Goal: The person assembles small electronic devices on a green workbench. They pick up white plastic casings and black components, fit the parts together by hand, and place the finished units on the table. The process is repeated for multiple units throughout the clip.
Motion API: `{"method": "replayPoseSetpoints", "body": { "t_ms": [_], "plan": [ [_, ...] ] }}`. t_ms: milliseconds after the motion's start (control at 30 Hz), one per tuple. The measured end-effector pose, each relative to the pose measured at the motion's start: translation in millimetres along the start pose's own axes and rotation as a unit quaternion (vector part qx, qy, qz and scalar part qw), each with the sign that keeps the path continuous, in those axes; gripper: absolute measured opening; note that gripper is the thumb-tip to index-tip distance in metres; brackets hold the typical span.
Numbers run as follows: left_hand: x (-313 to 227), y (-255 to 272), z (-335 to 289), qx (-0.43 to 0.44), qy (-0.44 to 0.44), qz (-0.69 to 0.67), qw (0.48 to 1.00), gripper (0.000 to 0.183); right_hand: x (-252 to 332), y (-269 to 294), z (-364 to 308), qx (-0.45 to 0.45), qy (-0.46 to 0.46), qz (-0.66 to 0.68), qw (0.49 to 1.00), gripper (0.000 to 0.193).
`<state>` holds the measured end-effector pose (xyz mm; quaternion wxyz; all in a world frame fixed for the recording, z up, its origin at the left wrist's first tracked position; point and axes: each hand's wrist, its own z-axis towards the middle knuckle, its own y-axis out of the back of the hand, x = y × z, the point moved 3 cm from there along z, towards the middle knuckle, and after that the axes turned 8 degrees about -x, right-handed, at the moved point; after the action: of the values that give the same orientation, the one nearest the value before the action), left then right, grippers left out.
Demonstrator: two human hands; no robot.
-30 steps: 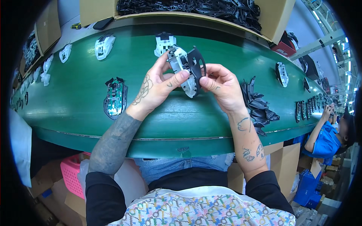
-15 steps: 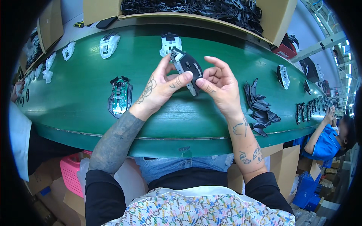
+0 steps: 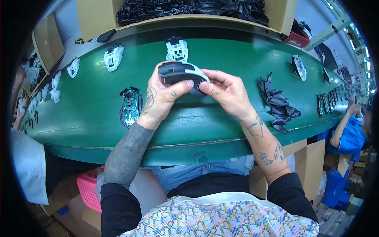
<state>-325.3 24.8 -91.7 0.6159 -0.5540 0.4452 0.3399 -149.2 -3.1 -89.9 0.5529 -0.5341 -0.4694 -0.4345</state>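
A black and white computer mouse shell [image 3: 176, 72] is up off the green belt, held between both hands with its side turned toward me. My left hand [image 3: 162, 96] wraps the shell's left end, thumb pressed on its near side. My right hand [image 3: 229, 93] grips the right end, with the thumb on the dark near face and the fingers behind. Beyond the shell lies a white mouse frame [image 3: 176, 49]. By my left wrist rests a mouse base with a green circuit board [image 3: 131, 106]. To the right of my right hand is a pile of curved black side pieces [image 3: 277, 103].
A cardboard box [image 3: 285, 17] of black parts stands at the far edge of the green belt [image 3: 189, 130]. More white shells [image 3: 113, 57] lie to the left, and several board assemblies [image 3: 324, 103] stand in a row at right. Co-workers sit at both sides; a pink basket [image 3: 89, 191] is below.
The mouse shell has been turned from nearly upright to lying sideways, showing its side. My right fingers, raised before, have closed in behind it. The whole view has shifted slightly.
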Motion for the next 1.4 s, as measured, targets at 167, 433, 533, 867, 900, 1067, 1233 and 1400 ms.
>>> {"method": "replayPoseSetpoints", "body": {
  "t_ms": [167, 433, 533, 867, 900, 1067, 1233, 1400],
  "plan": [
    [4, 5, 5, -0.009, 0.002, -0.015, 1.0, 0.039, -4, -3, 5, -0.014, -0.029, 0.017, 0.999, 0.041],
    [9, 20, 11, -0.033, 0.045, -0.055, 0.997, 0.044, 9, -14, -9, -0.012, 0.235, -0.176, 0.956, 0.058],
    [10, 13, 7, -0.043, 0.108, -0.028, 0.993, 0.057, 5, -11, -6, -0.081, 0.416, -0.338, 0.84, 0.041],
    [23, 5, 8, -0.018, -0.032, 0.224, 0.974, 0.042, -25, 103, 53, -0.327, -0.042, 0.022, 0.944, 0.042],
    [27, 9, 8, -0.017, -0.038, 0.235, 0.971, 0.041, -24, 99, 45, -0.332, -0.07, 0.023, 0.941, 0.046],
    [31, 37, 15, -0.049, -0.123, 0.321, 0.938, 0.044, 36, 103, -33, -0.193, 0.068, -0.352, 0.913, 0.053],
    [13, 40, 29, -0.107, -0.239, 0.445, 0.856, 0.042, 62, 221, -109, -0.23, 0.224, -0.568, 0.758, 0.048],
    [1, 68, 43, -0.177, -0.236, 0.506, 0.811, 0.044, 28, 251, -100, -0.174, 0.16, -0.556, 0.797, 0.054]
  ]
}}
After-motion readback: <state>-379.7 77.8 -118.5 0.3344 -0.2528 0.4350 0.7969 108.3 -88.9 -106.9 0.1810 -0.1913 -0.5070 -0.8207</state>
